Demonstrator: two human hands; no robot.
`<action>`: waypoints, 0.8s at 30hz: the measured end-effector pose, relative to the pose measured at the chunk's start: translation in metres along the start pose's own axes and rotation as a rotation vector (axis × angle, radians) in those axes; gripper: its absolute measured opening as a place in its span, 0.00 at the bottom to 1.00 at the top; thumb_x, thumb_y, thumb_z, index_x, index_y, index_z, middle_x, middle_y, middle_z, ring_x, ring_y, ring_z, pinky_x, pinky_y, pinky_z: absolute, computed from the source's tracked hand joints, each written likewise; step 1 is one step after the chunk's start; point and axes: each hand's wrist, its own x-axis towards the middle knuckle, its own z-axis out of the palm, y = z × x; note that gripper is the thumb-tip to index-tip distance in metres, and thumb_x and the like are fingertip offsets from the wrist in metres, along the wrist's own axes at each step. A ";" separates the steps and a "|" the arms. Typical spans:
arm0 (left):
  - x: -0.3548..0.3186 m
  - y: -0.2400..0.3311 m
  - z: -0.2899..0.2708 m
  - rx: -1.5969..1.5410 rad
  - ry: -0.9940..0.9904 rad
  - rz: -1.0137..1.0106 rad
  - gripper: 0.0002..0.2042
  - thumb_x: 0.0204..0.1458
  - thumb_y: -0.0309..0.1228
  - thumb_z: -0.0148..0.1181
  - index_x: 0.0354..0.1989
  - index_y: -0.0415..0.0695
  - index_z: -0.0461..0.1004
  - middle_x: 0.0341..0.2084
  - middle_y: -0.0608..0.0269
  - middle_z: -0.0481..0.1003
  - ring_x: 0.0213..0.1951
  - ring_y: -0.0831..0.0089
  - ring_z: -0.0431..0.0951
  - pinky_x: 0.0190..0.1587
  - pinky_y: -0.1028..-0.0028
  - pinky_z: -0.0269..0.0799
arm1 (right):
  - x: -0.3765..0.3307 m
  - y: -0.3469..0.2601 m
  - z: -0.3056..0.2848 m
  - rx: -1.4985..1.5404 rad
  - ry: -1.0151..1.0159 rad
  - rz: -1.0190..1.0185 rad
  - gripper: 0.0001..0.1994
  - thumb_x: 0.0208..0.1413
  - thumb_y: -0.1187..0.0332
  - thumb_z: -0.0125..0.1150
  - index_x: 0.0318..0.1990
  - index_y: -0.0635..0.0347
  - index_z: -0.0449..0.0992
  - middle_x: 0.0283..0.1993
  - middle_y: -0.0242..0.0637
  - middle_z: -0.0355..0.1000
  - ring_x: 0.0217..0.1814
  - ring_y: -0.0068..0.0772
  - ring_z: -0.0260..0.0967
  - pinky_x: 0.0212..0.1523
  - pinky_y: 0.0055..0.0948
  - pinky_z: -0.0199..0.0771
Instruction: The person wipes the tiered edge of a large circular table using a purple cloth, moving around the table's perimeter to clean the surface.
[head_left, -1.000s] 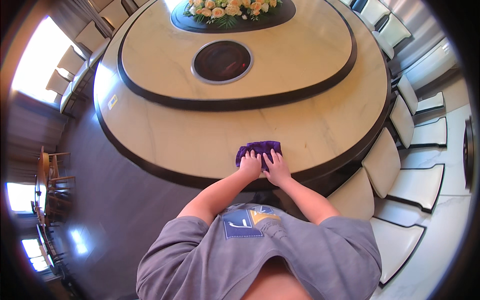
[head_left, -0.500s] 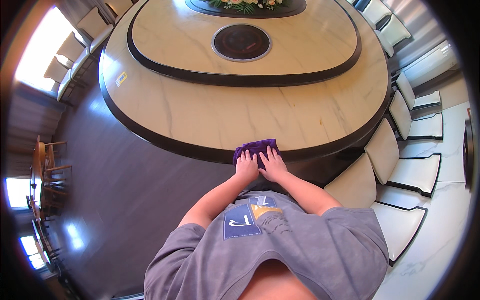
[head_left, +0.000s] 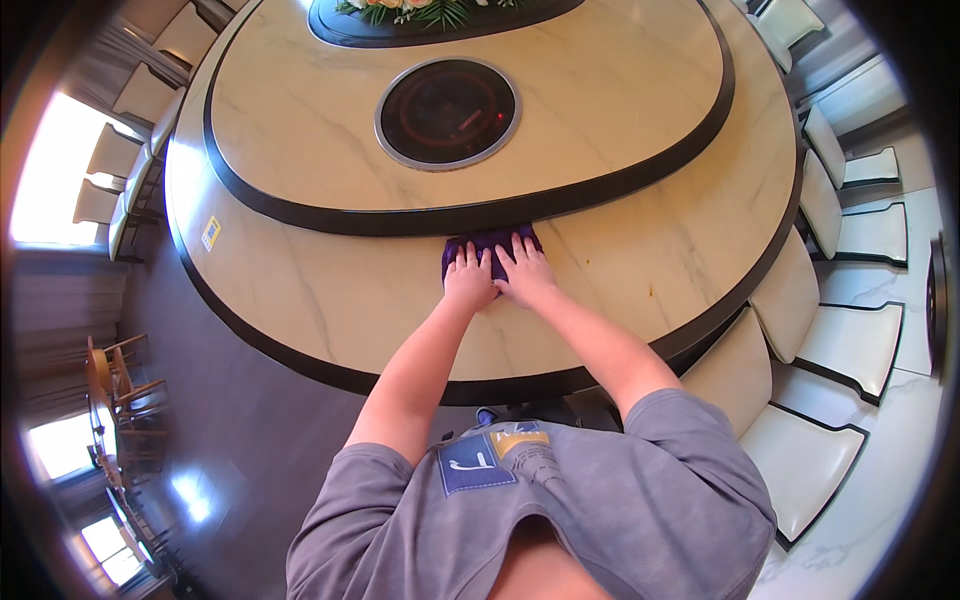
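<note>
A purple cloth (head_left: pixel 493 240) lies on the outer ring of the cream, marble-patterned round table (head_left: pixel 330 290), at the dark rim of the raised turntable (head_left: pixel 380 222). My left hand (head_left: pixel 470 280) presses flat on the cloth's left part, fingers stretched forward. Beside it my right hand (head_left: pixel 525 273) lies flat on the right part, fingers spread. Both arms reach forward over the dark front edge of the table. The palms hide much of the cloth.
On the turntable sit a round black glass hob (head_left: pixel 448 112) and a flower arrangement (head_left: pixel 430 12). A small yellow-and-white label (head_left: pixel 211 234) is stuck at the table's left. White chairs (head_left: pixel 808 470) line the right side; others (head_left: pixel 140 95) stand far left.
Both hands have pushed the purple cloth forward from the table's front edge to the turntable's rim. My body has leaned closer to the table.
</note>
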 end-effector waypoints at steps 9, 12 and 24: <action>-0.039 0.000 0.006 -0.056 0.005 0.020 0.35 0.45 0.44 0.63 0.63 0.47 0.60 0.63 0.42 0.56 0.65 0.50 0.57 0.60 0.58 0.61 | -0.049 -0.026 -0.010 -0.035 -0.140 0.015 0.44 0.51 0.43 0.57 0.71 0.51 0.45 0.74 0.53 0.31 0.76 0.55 0.29 0.71 0.51 0.39; -0.081 -0.003 0.013 -0.084 -0.022 0.025 0.33 0.45 0.43 0.63 0.61 0.48 0.62 0.63 0.43 0.58 0.64 0.51 0.60 0.58 0.57 0.63 | -0.082 -0.052 -0.003 -0.053 -0.226 0.021 0.46 0.51 0.42 0.56 0.72 0.52 0.40 0.75 0.53 0.26 0.77 0.54 0.23 0.72 0.51 0.34; -0.281 -0.041 0.079 -0.158 -0.082 -0.044 0.39 0.44 0.44 0.65 0.65 0.49 0.54 0.68 0.46 0.49 0.68 0.52 0.52 0.61 0.53 0.58 | -0.212 -0.200 0.050 -0.094 -0.330 0.041 0.47 0.53 0.41 0.55 0.72 0.49 0.36 0.75 0.48 0.21 0.78 0.49 0.19 0.72 0.50 0.31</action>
